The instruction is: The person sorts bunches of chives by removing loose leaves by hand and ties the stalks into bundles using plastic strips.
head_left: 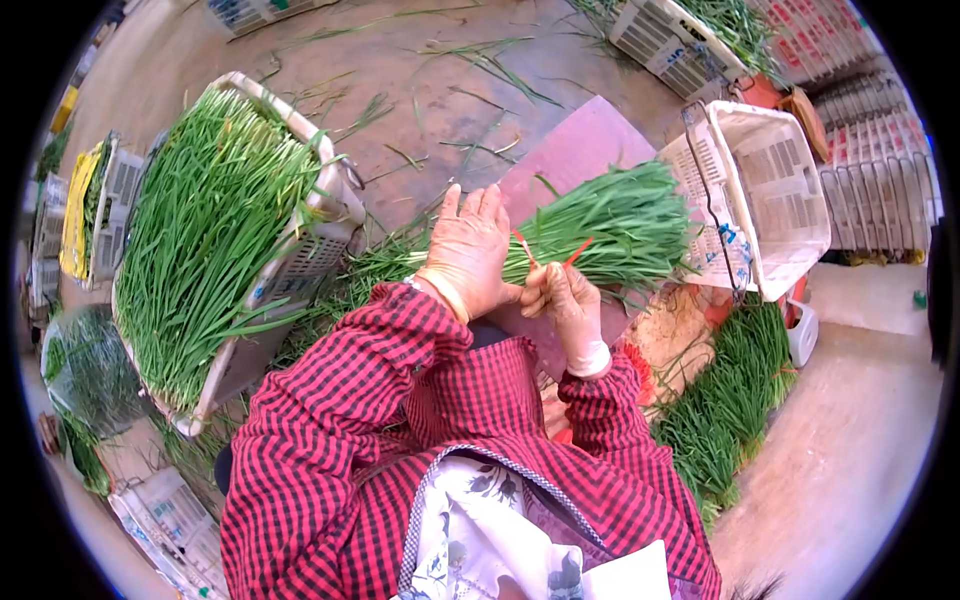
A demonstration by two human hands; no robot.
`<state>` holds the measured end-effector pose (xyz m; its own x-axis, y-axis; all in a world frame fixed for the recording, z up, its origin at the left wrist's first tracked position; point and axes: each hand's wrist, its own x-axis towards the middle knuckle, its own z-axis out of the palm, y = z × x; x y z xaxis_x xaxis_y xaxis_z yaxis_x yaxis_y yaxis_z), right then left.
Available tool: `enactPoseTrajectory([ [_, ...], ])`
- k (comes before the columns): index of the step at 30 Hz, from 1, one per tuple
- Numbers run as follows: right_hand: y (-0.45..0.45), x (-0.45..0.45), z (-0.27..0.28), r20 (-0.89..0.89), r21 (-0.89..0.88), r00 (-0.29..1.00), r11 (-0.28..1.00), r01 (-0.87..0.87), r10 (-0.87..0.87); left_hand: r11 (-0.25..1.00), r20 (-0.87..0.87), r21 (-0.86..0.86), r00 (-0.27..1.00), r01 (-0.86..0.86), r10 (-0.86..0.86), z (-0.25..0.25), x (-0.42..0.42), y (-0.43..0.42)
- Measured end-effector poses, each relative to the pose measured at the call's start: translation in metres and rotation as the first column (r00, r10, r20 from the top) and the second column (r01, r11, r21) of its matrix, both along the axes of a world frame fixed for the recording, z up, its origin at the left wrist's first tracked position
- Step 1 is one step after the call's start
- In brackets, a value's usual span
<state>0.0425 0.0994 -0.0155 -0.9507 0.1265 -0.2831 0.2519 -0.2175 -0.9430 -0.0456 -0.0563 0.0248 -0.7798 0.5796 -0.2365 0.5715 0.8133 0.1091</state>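
A bundle of garlic chives lies across a pinkish board in front of me, leaf ends to the right. My left hand, in a pale thin glove, grips the bundle near its left part, fingers over the top and thumb on the near side. A red tie goes around the chives, with one end sticking up. My right hand, gloved too, pinches the tie at the bundle's near side, its fingertips touching my left thumb. The tie's underside is hidden.
On the left stands a crate heaped with loose chives. A white crate lies tipped at the right, by stacked crates. More chives lie on the floor at my right. Loose leaves litter the floor ahead.
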Motion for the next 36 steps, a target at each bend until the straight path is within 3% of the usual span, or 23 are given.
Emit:
enactPoseTrajectory([
  [2,0.005,0.016,-0.012,-0.089,-0.112,0.996,0.993,-0.032,0.022,0.996,-0.167,0.079,0.986,0.038,-0.025,-0.017,0.001,0.009],
  [4,0.011,0.031,-0.024,-0.081,-0.188,0.997,0.982,-0.005,-0.010,0.994,-0.110,0.062,0.991,0.086,-0.079,-0.025,0.004,0.019],
  [6,0.015,0.040,-0.032,-0.080,-0.339,0.997,0.941,-0.004,-0.024,0.993,0.144,0.120,0.989,0.005,-0.022,-0.037,0.008,0.021],
  [8,0.006,0.030,-0.002,0.011,-0.374,0.999,0.926,0.041,-0.040,0.978,0.132,0.211,0.991,-0.002,-0.026,-0.046,0.012,0.025],
  [10,-0.016,-0.006,0.024,0.074,-0.329,0.992,0.937,0.119,-0.100,0.986,0.269,0.125,0.960,-0.110,0.074,-0.044,0.010,0.033],
  [14,-0.028,-0.029,0.056,-0.266,-0.168,0.946,0.957,-0.236,0.186,0.912,-0.095,0.409,0.994,-0.002,0.045,-0.034,0.000,0.004],
  [15,-0.032,-0.031,0.071,-0.451,0.163,0.841,0.954,-0.251,0.298,0.926,-0.096,0.376,0.995,0.027,0.010,-0.009,0.002,-0.009],
  [16,-0.035,-0.033,0.085,-0.592,0.440,0.708,0.890,-0.116,0.385,0.926,-0.110,0.375,0.994,0.042,-0.001,0.001,0.003,-0.020],
  [18,-0.036,-0.036,0.108,-0.556,0.807,0.559,0.560,0.185,0.616,0.947,-0.195,0.262,0.971,0.186,-0.137,0.019,0.000,-0.038],
  [19,-0.034,-0.036,0.107,-0.487,0.868,0.566,0.439,0.232,0.665,0.947,-0.234,0.197,0.950,0.253,-0.205,0.032,0.002,-0.043],
  [20,-0.029,-0.038,0.097,-0.480,0.877,0.567,0.381,0.293,0.670,0.943,0.178,0.318,0.983,-0.096,0.040,0.088,0.017,-0.038],
  [22,-0.002,-0.024,0.110,-0.485,0.873,0.517,0.356,0.332,0.706,0.980,-0.051,0.199,0.998,-0.032,0.043,0.088,0.027,-0.060],
  [24,0.035,-0.008,0.105,-0.294,0.951,0.633,0.155,0.266,0.716,0.991,-0.120,0.128,0.993,0.026,-0.011,0.108,0.039,-0.078],
  [25,0.060,0.003,0.095,-0.112,0.976,0.769,-0.075,0.204,0.630,0.997,-0.191,0.053,0.980,0.059,-0.047,0.116,0.046,-0.086],
  [26,0.092,0.011,0.079,0.015,0.970,0.809,-0.204,0.130,0.588,0.996,-0.260,-0.023,0.961,0.087,-0.090,0.124,0.053,-0.093],
  [27,0.119,0.027,0.083,0.342,0.931,0.862,-0.260,-0.256,0.374,0.988,-0.317,-0.113,0.939,0.104,-0.135,0.136,0.061,-0.098],
  [28,0.137,0.037,0.086,0.637,0.767,0.757,-0.220,-0.603,0.145,0.989,-0.330,-0.112,0.934,0.101,-0.133,0.142,0.067,-0.105],
  [30,0.148,0.053,0.116,0.378,0.911,0.901,0.090,-0.403,0.212,0.950,-0.540,-0.180,0.781,0.257,-0.314,0.155,0.079,-0.116],
  [31,0.137,0.059,0.122,-0.039,0.952,0.977,0.306,-0.028,0.210,0.935,-0.561,-0.206,0.747,0.289,-0.355,0.167,0.088,-0.116],
  [32,0.130,0.067,0.139,-0.202,0.944,0.943,0.308,0.116,0.264,0.934,-0.566,-0.213,0.743,0.286,-0.357,0.174,0.095,-0.115],
  [33,0.106,0.072,0.169,-0.300,0.885,0.888,0.449,0.123,0.349,0.888,-0.604,-0.249,0.655,0.387,-0.454,0.181,0.102,-0.113],
  [34,0.082,0.080,0.193,-0.328,0.889,0.819,0.446,0.101,0.470,0.831,-0.639,-0.291,0.551,0.474,-0.537,0.189,0.109,-0.111],
  [36,0.038,0.098,0.220,-0.267,0.906,0.714,0.422,-0.044,0.647,0.804,-0.624,-0.322,0.527,0.500,-0.578,0.200,0.128,-0.104],
])
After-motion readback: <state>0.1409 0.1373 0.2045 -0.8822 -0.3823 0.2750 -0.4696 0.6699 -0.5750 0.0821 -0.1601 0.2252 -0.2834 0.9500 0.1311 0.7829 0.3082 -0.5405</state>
